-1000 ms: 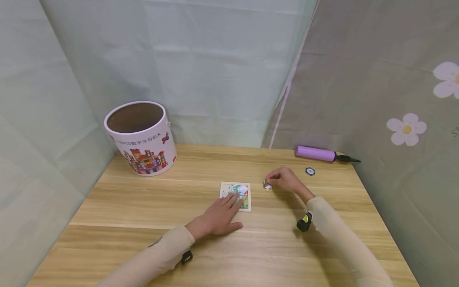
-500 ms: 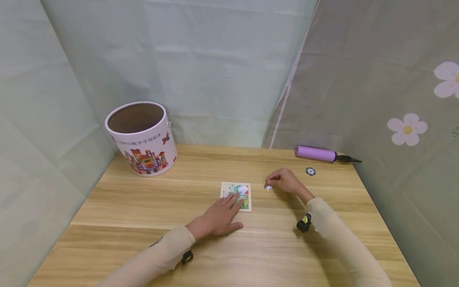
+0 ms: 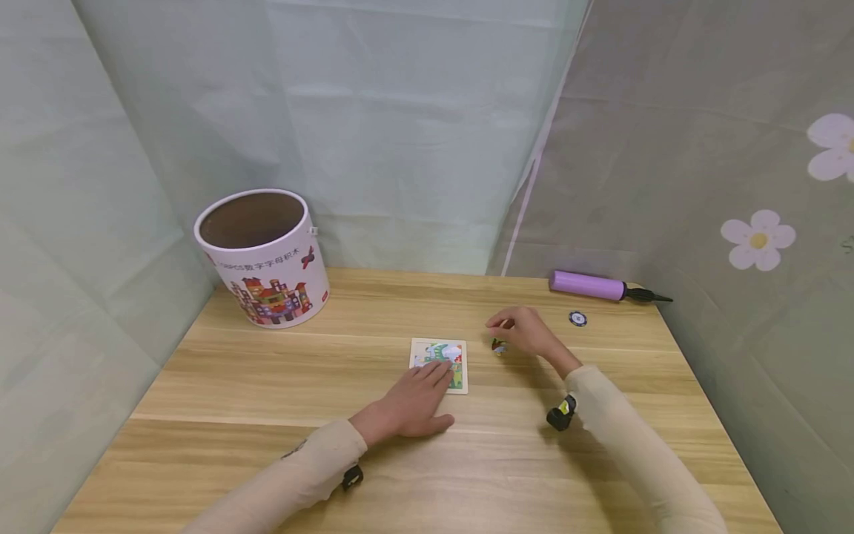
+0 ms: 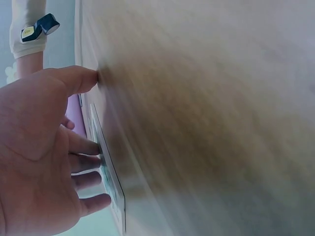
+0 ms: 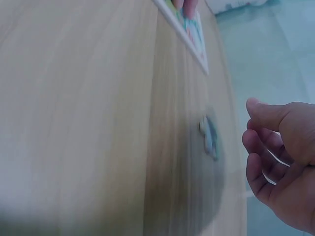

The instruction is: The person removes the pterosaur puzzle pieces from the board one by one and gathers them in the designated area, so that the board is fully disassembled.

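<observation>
My left hand lies with fairly straight fingers over the lower part of a square jigsaw board with a green and white picture. In the left wrist view, the fingertips rest on the board and the thumb reaches down to the table. My right hand hovers just behind a small heap of puzzle pieces to the right of the board. Loosely bent, its fingers show nothing between them in the right wrist view. The puzzle pieces sit on the table apart from that hand.
A big white bucket with printed building blocks stands at the back left of the wooden table. At the back right lie a purple hand pump and a round black-and-white chip. Curtains hang behind.
My right hand has let go of the puzzle piece it pinched and risen slightly up and left. The pieces now show a darker face. My left hand has barely shifted on the board.
</observation>
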A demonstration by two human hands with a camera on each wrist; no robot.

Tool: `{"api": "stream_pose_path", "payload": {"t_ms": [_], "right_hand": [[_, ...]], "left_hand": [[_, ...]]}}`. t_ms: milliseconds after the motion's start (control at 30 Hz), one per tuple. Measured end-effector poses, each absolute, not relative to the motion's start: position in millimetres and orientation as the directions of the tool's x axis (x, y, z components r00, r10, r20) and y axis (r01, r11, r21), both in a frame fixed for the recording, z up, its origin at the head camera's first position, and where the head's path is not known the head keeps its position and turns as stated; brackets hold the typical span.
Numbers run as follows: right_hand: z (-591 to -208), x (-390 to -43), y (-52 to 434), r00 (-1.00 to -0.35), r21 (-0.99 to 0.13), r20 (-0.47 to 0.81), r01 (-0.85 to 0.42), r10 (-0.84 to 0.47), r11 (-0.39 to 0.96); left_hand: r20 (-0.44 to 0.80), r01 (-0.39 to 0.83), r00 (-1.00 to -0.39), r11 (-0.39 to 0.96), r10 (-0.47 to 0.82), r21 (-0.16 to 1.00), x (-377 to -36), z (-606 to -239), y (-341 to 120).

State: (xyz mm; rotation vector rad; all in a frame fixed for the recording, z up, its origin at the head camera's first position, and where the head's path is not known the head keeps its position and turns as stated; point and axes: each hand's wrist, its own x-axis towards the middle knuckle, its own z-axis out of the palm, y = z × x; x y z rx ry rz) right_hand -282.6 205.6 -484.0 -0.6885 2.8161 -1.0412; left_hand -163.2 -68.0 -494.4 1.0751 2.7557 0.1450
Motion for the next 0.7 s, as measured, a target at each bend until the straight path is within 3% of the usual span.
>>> {"api": "stream_pose_path", "payload": {"t_ms": [700], "right_hand": [[-486, -287, 136, -0.798, -0.659, 0.122, -0.510, -0.590, 0.554]], "left_hand": [[-0.136, 0.648, -0.725, 0.736, 0.675, 0.195, -166, -497, -64]]}}
